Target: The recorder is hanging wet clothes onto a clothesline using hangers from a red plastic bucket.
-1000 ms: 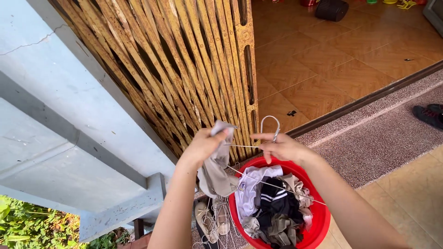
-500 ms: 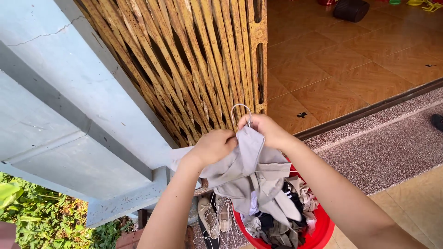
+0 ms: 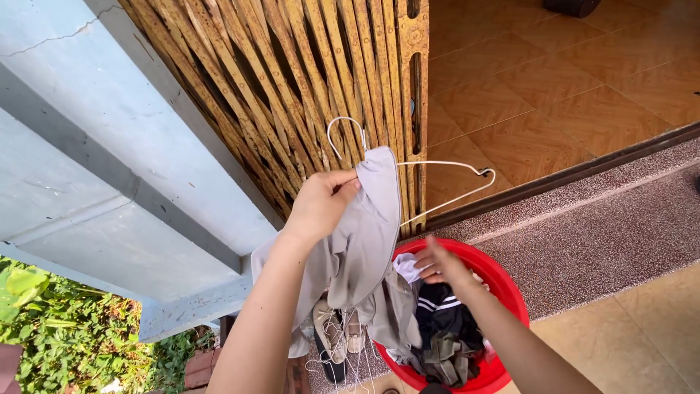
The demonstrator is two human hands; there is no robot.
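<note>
Head view, looking down. Left hand raised, fingers closed on grey garment and white wire hanger at the hanger neck. Garment draped over left side of hanger, hanging down past forearm; right hanger arm bare, projecting toward folding lattice gate. Right hand lower, fingers loosely spread, holding nothing, just above clothes in red basin. Basin on speckled floor strip. Pale shoes beside basin, under hanging garment.
</note>
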